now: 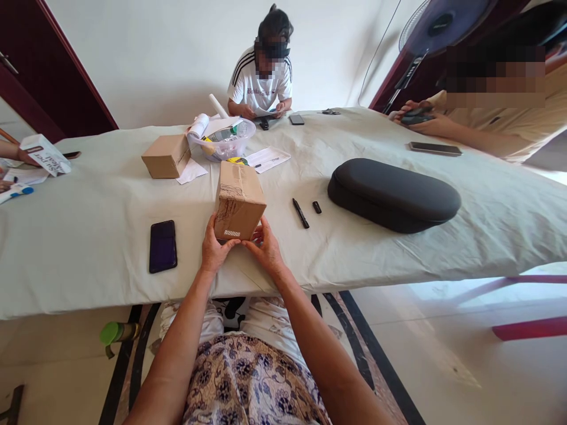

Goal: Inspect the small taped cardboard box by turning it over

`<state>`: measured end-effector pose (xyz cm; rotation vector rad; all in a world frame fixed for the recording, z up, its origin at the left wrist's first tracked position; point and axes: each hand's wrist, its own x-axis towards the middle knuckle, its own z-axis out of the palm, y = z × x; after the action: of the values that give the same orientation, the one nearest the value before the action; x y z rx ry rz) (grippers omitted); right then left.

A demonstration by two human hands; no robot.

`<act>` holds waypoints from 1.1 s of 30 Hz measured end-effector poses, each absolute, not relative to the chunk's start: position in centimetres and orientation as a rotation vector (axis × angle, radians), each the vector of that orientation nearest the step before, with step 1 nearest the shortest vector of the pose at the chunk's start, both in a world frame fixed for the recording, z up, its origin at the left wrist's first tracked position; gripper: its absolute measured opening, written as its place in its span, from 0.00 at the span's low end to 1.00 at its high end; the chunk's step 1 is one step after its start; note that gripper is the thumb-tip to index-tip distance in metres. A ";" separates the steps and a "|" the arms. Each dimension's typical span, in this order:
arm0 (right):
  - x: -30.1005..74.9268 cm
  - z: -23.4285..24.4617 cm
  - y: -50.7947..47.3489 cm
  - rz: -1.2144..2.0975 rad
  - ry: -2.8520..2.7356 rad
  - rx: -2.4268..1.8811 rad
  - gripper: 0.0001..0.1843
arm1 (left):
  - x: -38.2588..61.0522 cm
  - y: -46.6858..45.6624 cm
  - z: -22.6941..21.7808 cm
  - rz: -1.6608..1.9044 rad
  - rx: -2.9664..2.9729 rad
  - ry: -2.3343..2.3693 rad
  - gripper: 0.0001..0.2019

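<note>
A brown cardboard box (241, 203) with clear tape along its top and dark scribbles on one side is between my hands, over the near part of the table. My left hand (216, 251) grips its lower left corner, and my right hand (267, 247) grips the lower right. Both thumbs point inward along the bottom edge; the fingers are partly hidden by the box. To the right of it lie an uncapped black marker (300, 213) and its black cap (316, 207). A dark smartphone (163, 247) rests left of my left hand.
A second cardboard box (166, 156) stands beside a clear plastic basin (245, 134) of supplies. A large black case (394, 195) lies to the right. One person (261, 88) sits opposite and another person (487, 127) at the right; a third person's hand (22, 153) shows at the left.
</note>
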<state>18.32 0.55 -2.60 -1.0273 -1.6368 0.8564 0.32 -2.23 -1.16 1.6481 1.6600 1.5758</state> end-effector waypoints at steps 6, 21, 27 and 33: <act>18.4 -2.7 0.6 0.789 -1.463 -1.138 0.49 | 0.3 -2.2 -1.5 1.605 1.848 1.584 0.45; 19.8 -1.6 0.9 0.773 -1.108 -1.050 0.28 | 0.1 -2.1 -1.6 1.608 1.988 1.496 0.35; 19.8 -1.3 0.8 0.808 -1.082 -1.020 0.27 | 0.2 -2.3 -1.3 1.646 1.827 1.387 0.30; 19.5 -1.8 1.1 0.903 -1.140 -0.960 0.31 | 0.3 -2.4 -0.8 1.690 1.685 1.418 0.27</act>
<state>19.48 1.12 -1.79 -0.9596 -1.1397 0.9032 0.26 -2.39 -0.83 1.6849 1.4178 1.6898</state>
